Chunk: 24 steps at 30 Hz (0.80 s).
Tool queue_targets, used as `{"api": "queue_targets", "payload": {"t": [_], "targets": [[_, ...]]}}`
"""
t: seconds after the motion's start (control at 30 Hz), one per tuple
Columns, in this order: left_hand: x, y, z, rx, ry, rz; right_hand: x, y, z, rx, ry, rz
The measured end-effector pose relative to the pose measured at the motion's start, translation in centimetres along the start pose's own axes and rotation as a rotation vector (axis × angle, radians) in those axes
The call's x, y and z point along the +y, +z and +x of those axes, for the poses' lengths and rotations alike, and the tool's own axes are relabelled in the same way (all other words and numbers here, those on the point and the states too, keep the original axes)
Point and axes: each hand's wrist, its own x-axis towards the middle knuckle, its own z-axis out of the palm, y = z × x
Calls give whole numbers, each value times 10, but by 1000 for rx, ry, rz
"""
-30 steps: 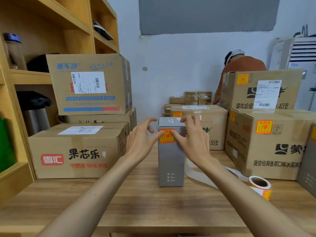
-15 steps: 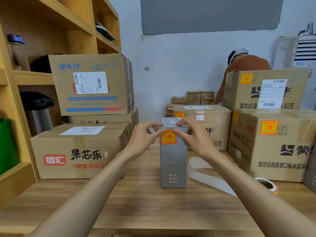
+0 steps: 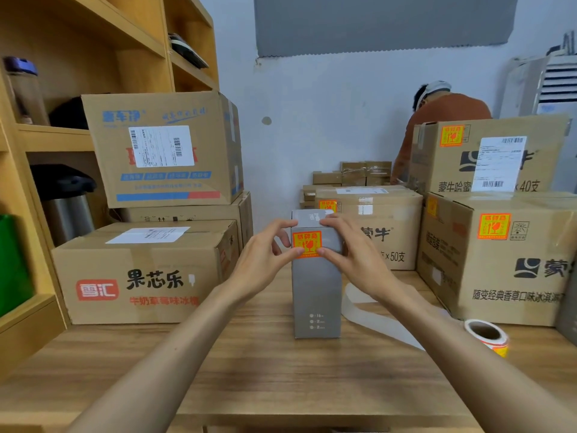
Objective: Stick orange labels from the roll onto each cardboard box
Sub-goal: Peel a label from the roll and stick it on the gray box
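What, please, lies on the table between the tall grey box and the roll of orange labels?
In the head view, a loose strip of pale backing paper trails across the wooden table from beside the grey box towards the label roll.

Location type: packing and dispatch stockroom. Indicators: sealed cardboard cartons (image 3: 140, 276) stacked on a wooden table (image 3: 249, 370), several bearing printed shipping labels (image 3: 160, 146) and orange fragile stickers (image 3: 494, 226). A sticker roll (image 3: 487, 337) lies on the table. Wooden shelving (image 3: 140, 42) stands at left. A second person (image 3: 446, 110) bends among cartons behind.
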Motion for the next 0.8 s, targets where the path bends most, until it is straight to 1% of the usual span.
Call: {"api": "queue_targets", "payload": {"t": [0.1,0.2,0.33,0.6,0.7,0.8], "targets": [[0,2,1,17,21,48,0,1,-1,9,10,-4],[0,4,-1,18,34,135,-2,6,-2,-4,24,-63],[1,9,-2,25,45,130,-4,11,-2,28,30,-105],[-7,-4,0,-77,85,66,6,4,-1,-22,-2,23],[-6,-4,3,-71,65,37,6,2,1,-9,2,64],[-1,-8,7,-77,35,36,3,-1,7,40,-4,97]]}}
